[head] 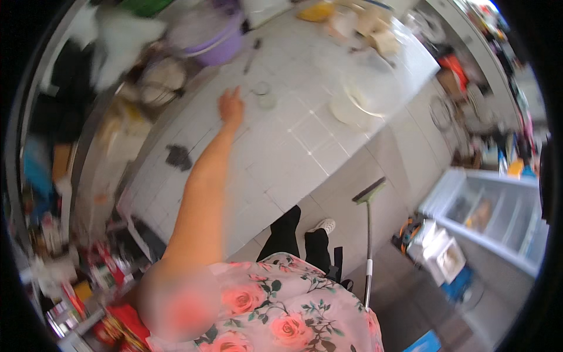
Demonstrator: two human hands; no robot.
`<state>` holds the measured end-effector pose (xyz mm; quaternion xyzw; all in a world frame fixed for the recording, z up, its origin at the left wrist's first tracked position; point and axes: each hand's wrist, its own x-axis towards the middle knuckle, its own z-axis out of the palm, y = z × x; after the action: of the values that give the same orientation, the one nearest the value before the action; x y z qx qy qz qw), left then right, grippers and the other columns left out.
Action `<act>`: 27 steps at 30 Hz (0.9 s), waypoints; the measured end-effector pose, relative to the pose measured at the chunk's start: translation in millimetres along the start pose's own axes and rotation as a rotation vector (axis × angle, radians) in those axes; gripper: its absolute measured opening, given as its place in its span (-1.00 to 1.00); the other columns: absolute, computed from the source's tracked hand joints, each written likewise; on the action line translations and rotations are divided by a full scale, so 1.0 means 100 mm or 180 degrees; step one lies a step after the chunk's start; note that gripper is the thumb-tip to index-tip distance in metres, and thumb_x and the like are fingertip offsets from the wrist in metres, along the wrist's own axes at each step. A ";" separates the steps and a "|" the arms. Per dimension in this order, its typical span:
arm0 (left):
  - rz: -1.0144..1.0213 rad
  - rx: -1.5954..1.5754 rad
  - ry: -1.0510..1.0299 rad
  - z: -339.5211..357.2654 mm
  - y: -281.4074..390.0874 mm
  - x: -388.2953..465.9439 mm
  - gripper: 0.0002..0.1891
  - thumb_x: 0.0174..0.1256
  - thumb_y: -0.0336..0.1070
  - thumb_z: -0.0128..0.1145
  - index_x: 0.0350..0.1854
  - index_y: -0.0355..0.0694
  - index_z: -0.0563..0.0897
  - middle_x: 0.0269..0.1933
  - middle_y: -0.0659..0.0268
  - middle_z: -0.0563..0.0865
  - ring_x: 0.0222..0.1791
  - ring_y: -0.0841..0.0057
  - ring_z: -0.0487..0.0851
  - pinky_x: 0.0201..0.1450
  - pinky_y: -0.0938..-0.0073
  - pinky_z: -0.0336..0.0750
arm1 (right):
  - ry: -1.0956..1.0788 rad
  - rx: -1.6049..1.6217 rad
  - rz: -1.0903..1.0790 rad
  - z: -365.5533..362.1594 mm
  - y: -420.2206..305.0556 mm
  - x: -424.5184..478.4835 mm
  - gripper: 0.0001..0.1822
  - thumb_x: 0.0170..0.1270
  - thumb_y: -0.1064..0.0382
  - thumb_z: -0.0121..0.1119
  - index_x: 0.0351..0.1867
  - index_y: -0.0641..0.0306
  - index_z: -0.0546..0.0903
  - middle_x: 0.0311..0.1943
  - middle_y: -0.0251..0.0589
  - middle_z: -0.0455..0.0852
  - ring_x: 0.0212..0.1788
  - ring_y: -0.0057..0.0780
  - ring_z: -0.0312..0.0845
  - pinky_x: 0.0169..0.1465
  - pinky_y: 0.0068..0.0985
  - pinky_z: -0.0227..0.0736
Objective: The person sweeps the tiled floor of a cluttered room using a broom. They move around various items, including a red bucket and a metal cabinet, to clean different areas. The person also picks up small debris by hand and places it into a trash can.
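My left hand [231, 105] reaches out over a long white tiled table [272, 145], blurred, with some fingers apart and nothing visible in it. Just right of it stand a small clear container [266, 100] and a ring-like thing [261, 88]. Beyond the fingers lies a thin tool with a dark end [253, 55], too blurred to name. A dark grey cloth or rag [178, 157] lies left of my forearm. My right hand is out of view. A floor squeegee or broom [369, 193] stands on the floor, its handle running down to the edge of my floral top.
A purple bucket [220, 46] is beyond the table's far left edge. A translucent tub [352, 108] and several bags [382, 42] are on the table's right part. An open-topped freezer or glass-topped case [488, 211] and a white box [444, 255] stand to the right.
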<state>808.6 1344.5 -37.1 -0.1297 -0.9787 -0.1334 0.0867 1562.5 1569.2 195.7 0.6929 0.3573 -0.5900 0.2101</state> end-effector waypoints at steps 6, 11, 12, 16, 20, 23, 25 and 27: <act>0.0051 -0.0947 0.0307 -0.01 0.21 -0.30 -0.76 0.34 -0.46 -0.07 0.01 -0.33 0.52 -0.05 0.07 0.58 0.02 0.13 0.48 0.08 0.23 0.38 | -0.0400 0.1559 0.0943 0.56 1.46 -0.22 -0.70 0.32 0.17 0.16 -0.07 0.35 0.60 -0.12 -0.16 0.70 -0.12 -0.39 0.63 -0.04 -0.39 0.56; 0.0779 -0.1826 -0.0792 -0.63 1.13 -1.89 -0.81 0.34 -0.43 -0.09 -0.08 -0.31 0.53 -0.15 0.11 0.55 -0.05 0.18 0.47 0.05 0.26 0.37 | 0.0053 0.2068 0.1616 0.94 1.19 -0.09 -0.68 0.24 0.29 0.16 -0.69 0.14 0.41 -0.77 -0.32 0.45 -0.78 -0.49 0.33 -0.68 -0.52 0.22; 0.0957 -0.1996 -0.1316 -0.77 1.32 -2.13 -0.81 0.36 -0.40 -0.11 -0.10 -0.28 0.53 -0.16 0.14 0.54 -0.06 0.20 0.47 0.05 0.27 0.37 | -0.0221 0.2250 0.1373 0.91 1.11 0.02 -0.68 0.21 0.28 0.16 -0.70 0.15 0.40 -0.78 -0.31 0.44 -0.80 -0.47 0.31 -0.68 -0.50 0.21; 0.2048 -0.2389 -0.2191 -0.76 1.86 -2.52 -0.84 0.26 -0.46 0.00 -0.15 -0.26 0.56 -0.25 0.14 0.52 -0.17 0.20 0.49 -0.04 0.26 0.37 | -0.0318 0.2252 0.0771 1.27 1.06 0.77 -0.67 0.23 0.17 0.08 -0.73 0.05 0.42 -0.77 -0.39 0.45 -0.76 -0.50 0.35 -0.65 -0.53 0.24; 0.3307 -0.1970 -0.1920 -0.55 2.14 -2.39 -0.83 0.17 -0.45 0.06 -0.18 -0.20 0.58 -0.29 0.21 0.53 -0.21 0.26 0.50 -0.10 0.27 0.34 | -0.0641 0.2304 0.0424 1.84 0.34 1.44 -0.74 0.20 0.28 0.08 -0.67 0.05 0.42 -0.75 -0.42 0.44 -0.73 -0.54 0.34 -0.63 -0.51 0.27; 0.3811 -0.1627 -0.1831 -0.30 2.18 -2.17 -0.81 0.14 -0.43 0.09 -0.18 -0.15 0.57 -0.30 0.25 0.52 -0.21 0.32 0.50 -0.11 0.31 0.29 | -0.1056 0.3247 0.0245 1.98 -0.59 1.11 -0.70 0.21 0.34 0.11 -0.70 0.13 0.38 -0.79 -0.39 0.40 -0.77 -0.56 0.30 -0.68 -0.58 0.24; 0.3924 -0.1332 -0.1722 -0.29 2.26 -2.21 -0.81 0.12 -0.42 0.11 -0.20 -0.14 0.56 -0.32 0.30 0.52 -0.20 0.36 0.50 -0.10 0.32 0.26 | -0.1251 0.3039 -0.0028 1.91 -0.84 1.17 -0.72 0.14 0.28 0.13 -0.72 0.12 0.43 -0.81 -0.32 0.44 -0.80 -0.45 0.32 -0.67 -0.49 0.28; 0.4015 -0.1174 -0.1617 -0.30 2.26 -2.25 -0.82 0.12 -0.42 0.11 -0.21 -0.13 0.56 -0.34 0.32 0.52 -0.21 0.37 0.49 -0.10 0.31 0.26 | -0.1303 0.3075 -0.0375 1.78 -1.15 1.28 -0.71 0.15 0.28 0.12 -0.73 0.10 0.41 -0.81 -0.30 0.44 -0.80 -0.46 0.31 -0.68 -0.49 0.25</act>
<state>1089.7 1494.1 -0.3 -0.7121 -0.6682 -0.1870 -0.1072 1364.3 1549.8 48.8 0.5600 0.0347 -0.8215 -0.1013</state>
